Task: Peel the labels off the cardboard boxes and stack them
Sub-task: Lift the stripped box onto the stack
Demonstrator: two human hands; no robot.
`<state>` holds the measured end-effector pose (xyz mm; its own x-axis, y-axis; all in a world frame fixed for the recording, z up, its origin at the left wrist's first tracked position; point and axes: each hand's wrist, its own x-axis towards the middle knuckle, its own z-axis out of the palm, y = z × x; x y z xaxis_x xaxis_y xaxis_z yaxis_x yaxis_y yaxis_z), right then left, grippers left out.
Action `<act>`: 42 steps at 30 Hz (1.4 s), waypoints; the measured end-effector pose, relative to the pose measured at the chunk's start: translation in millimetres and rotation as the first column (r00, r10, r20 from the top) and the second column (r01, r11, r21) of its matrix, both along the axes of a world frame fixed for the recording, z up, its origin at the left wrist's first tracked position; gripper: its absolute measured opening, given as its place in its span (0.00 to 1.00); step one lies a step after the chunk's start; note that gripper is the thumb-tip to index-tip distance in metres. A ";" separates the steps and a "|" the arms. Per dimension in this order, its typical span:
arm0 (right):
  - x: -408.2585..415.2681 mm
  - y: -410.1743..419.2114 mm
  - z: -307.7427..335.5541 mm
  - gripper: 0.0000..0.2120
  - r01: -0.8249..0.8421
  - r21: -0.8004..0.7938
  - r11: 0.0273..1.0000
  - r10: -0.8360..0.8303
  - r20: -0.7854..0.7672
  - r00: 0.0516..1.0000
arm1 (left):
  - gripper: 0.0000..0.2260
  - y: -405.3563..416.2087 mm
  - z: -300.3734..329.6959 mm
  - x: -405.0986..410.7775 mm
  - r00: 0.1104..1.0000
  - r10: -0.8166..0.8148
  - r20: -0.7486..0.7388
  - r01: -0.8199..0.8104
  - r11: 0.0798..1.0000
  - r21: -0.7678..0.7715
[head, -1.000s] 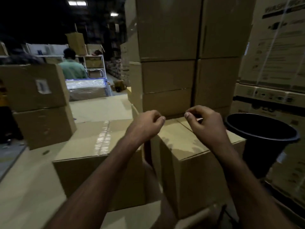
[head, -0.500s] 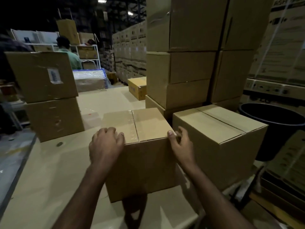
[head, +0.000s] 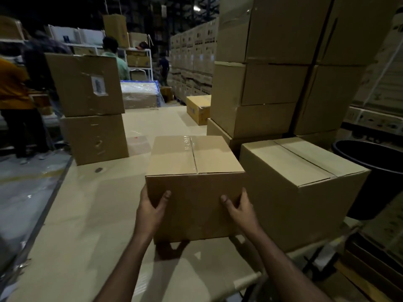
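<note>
My left hand and right hand grip the taped box by its sides; my fingers are hidden behind it.

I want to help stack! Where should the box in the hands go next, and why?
Probably onto the box on the right. Both the left hand and right hand grip the small box, no label shows on it, and that neighbour's top is bare.

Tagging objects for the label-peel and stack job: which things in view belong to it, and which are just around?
In the job:
- held box, gripped by left hand and right hand
- box beside it
- labelled box on the two-box pile
- tall box stack

Just around:
- black bin
- yellow box
- wrapped pallet
</note>
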<state>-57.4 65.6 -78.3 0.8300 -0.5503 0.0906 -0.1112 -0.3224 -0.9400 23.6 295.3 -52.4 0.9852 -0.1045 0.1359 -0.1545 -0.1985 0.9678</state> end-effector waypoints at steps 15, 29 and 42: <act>-43.4 37.3 116.2 0.30 -0.028 -0.151 0.988 0.080 0.349 0.934 | 0.33 43.1 98.1 -59.7 0.954 0.141 0.263 -0.061 0.955 -0.290; -163.4 -49.3 230.2 0.31 0.266 -0.187 0.946 -0.110 0.586 0.803 | 0.27 -58.3 196.5 -126.1 0.849 -0.170 0.500 0.375 0.860 -0.345; -177.6 -168.8 201.5 0.33 0.480 -0.137 0.867 -0.382 0.437 0.814 | 0.32 -189.0 170.5 -128.3 0.821 -0.469 0.325 0.529 0.839 -0.128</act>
<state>-234.9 -103.1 123.2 0.3822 -0.7646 0.5188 0.0616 -0.5392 -0.8400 -104.7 106.4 118.0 0.7250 -0.5121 0.4605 -0.4376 0.1738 0.8822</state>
